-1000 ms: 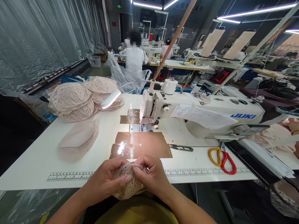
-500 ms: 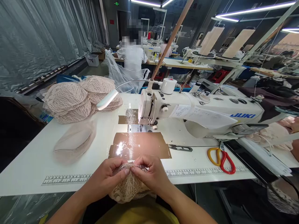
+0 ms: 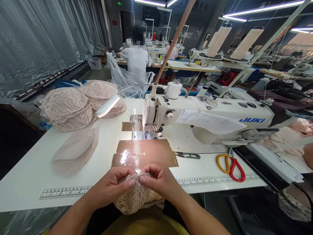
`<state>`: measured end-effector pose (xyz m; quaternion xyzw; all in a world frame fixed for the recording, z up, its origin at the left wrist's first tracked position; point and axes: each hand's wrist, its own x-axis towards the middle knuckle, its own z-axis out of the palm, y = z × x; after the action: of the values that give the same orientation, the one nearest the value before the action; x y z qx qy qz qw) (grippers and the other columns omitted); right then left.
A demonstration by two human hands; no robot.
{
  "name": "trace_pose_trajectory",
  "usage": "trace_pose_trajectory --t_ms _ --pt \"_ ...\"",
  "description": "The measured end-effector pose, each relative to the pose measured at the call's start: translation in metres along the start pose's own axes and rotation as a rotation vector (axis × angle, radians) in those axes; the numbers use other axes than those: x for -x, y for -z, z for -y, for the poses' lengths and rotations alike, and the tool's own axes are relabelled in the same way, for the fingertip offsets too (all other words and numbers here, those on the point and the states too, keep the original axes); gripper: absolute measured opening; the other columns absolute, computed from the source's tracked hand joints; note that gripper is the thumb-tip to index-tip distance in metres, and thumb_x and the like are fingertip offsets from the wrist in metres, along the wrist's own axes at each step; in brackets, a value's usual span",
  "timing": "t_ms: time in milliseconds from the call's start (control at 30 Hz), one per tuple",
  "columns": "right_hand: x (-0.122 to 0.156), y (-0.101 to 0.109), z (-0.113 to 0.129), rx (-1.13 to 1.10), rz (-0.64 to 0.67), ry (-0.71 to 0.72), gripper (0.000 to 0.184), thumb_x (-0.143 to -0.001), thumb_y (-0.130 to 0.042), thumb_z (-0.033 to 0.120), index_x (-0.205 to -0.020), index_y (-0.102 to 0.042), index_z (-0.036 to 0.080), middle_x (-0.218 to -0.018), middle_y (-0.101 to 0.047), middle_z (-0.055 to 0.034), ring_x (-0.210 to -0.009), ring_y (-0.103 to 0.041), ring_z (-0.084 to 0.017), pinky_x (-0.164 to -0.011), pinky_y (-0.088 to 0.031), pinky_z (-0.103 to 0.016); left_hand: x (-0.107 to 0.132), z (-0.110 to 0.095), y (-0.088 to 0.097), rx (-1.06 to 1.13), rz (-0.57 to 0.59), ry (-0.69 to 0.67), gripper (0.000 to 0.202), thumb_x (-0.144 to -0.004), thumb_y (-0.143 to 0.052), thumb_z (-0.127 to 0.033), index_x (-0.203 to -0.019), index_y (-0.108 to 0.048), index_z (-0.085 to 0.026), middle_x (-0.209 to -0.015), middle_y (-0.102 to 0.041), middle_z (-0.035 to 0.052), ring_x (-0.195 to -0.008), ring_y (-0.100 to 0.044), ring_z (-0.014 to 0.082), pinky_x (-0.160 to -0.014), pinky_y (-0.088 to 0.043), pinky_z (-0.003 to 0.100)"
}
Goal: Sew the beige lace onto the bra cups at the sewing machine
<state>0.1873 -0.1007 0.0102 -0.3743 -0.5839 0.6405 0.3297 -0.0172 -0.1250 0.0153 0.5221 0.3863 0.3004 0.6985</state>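
A gathered piece of beige lace fabric hangs at the table's front edge, between my two hands. My left hand pinches its upper edge from the left, thumb on top. From the right, my right hand pinches the same edge close beside it, thumb and forefinger together. Just beyond my fingers, brown tape covers the tabletop before the needle area. The white JUKI sewing machine stands behind it, its needle well above and away from the lace.
Stacked lace cups lie at the back left, with a sheer beige piece nearer. Thread snips and scissors with red and yellow handles rest on the right. A lamp reaches over the table. A person sits ahead.
My thumbs have moved slightly apart along the lace edge, the left one leftward. Both hands keep their pinch. The whole view has shifted a little.
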Motion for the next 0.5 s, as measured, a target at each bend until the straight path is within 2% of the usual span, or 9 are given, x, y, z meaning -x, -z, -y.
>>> trace_pose_trajectory --t_ms 167,233,333,400,467,500 --pt "-0.001 0.0 -0.004 -0.226 0.051 -0.05 0.025 -0.072 -0.076 0.036 -0.072 -0.063 0.015 -0.061 -0.049 0.0044 -0.057 -0.04 -0.008 -0.053 -0.032 -0.021 -0.007 0.008 -0.008 0.022 -0.063 -0.093 0.033 -0.086 -0.063 -0.042 -0.071 -0.059 -0.013 -0.066 -0.047 -0.002 -0.061 -0.04 0.0094 -0.057 -0.033 0.021" --pt "-0.004 -0.002 -0.005 -0.315 0.05 -0.087 0.029 -0.07 -0.078 0.039 -0.071 -0.062 0.015 -0.061 -0.051 0.0044 -0.057 -0.042 -0.008 -0.055 -0.034 -0.021 -0.011 0.013 -0.016 0.11 -0.113 -0.093 0.034 -0.084 -0.065 -0.042 -0.069 -0.055 -0.013 -0.062 -0.044 -0.0034 -0.057 -0.038 0.0082 -0.054 -0.032 0.02" --pt "-0.009 0.002 -0.004 -0.366 0.018 -0.107 0.032 -0.068 -0.079 0.041 -0.071 -0.062 0.015 -0.063 -0.054 0.0037 -0.058 -0.046 -0.008 -0.057 -0.037 -0.021 -0.014 0.014 -0.02 0.326 -0.218 -0.052 0.034 -0.081 -0.067 -0.043 -0.069 -0.052 -0.015 -0.059 -0.049 -0.0034 -0.052 -0.042 0.008 -0.05 -0.034 0.019" --pt "-0.01 0.011 -0.003 -0.339 -0.036 -0.09 0.032 -0.069 -0.078 0.042 -0.074 -0.064 0.015 -0.065 -0.057 0.0021 -0.059 -0.05 -0.009 -0.059 -0.04 -0.022 -0.011 0.004 -0.009 0.4 -0.377 -0.016 0.03 -0.077 -0.07 -0.04 -0.073 -0.054 -0.015 -0.06 -0.053 -0.0026 -0.052 -0.048 0.01 -0.05 -0.039 0.021" --pt "-0.008 0.024 -0.001 -0.278 -0.115 -0.063 0.031 -0.07 -0.077 0.042 -0.077 -0.065 0.015 -0.068 -0.061 0.0 -0.062 -0.054 -0.011 -0.063 -0.045 -0.025 -0.002 -0.014 0.012 0.359 -0.628 -0.013 0.029 -0.07 -0.075 -0.034 -0.084 -0.059 -0.015 -0.061 -0.057 -0.0025 -0.053 -0.053 0.0127 -0.051 -0.043 0.023" --pt "-0.007 0.031 0.0 -0.239 -0.157 -0.052 0.03 -0.07 -0.076 0.043 -0.078 -0.065 0.015 -0.07 -0.063 -0.001 -0.064 -0.056 -0.013 -0.065 -0.046 -0.026 0.003 -0.025 0.024 0.296 -0.789 -0.052 0.033 -0.065 -0.077 -0.032 -0.089 -0.06 -0.015 -0.063 -0.058 -0.0026 -0.055 -0.055 0.0136 -0.052 -0.044 0.023"
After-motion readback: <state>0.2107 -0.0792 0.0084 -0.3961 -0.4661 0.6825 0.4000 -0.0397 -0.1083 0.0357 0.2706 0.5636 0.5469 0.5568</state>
